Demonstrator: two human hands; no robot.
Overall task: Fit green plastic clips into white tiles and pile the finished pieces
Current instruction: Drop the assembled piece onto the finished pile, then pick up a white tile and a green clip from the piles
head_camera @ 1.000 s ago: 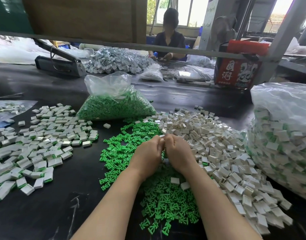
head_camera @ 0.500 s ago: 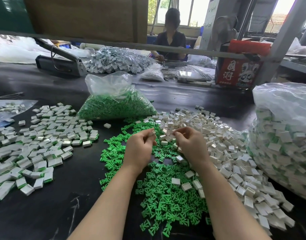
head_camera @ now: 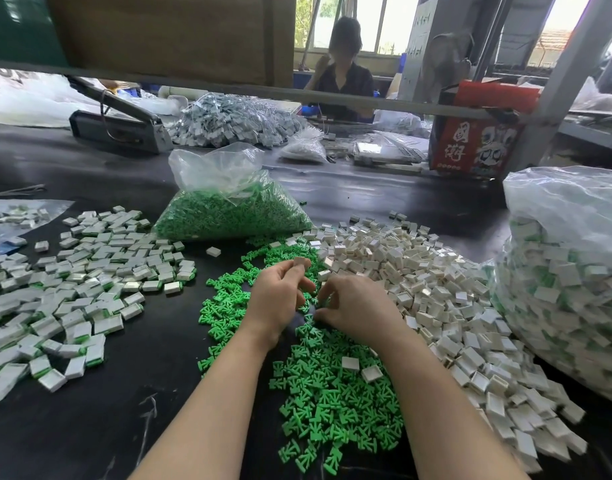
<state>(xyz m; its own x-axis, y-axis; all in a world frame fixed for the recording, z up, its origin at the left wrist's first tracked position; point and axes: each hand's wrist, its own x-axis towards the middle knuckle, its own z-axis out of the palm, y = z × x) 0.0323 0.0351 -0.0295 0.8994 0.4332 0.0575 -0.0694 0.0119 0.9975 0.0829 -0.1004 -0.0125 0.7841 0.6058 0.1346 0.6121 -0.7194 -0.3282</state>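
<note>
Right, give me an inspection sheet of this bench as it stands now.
Surface: black table top, scuffed near the front edge.
Job's things: loose green clips in the middle; empty white tiles heaped on the right; finished pieces spread on the left.
Clutter: clear bag of green clips behind; big bag of finished pieces far right; red printed box.
Grips: left hand pinches a white tile; right hand reaches fingers-down into the clips, anything held is hidden.
Cables: nothing seen.
Surroundings: another person seated across the table; windows behind.
</note>
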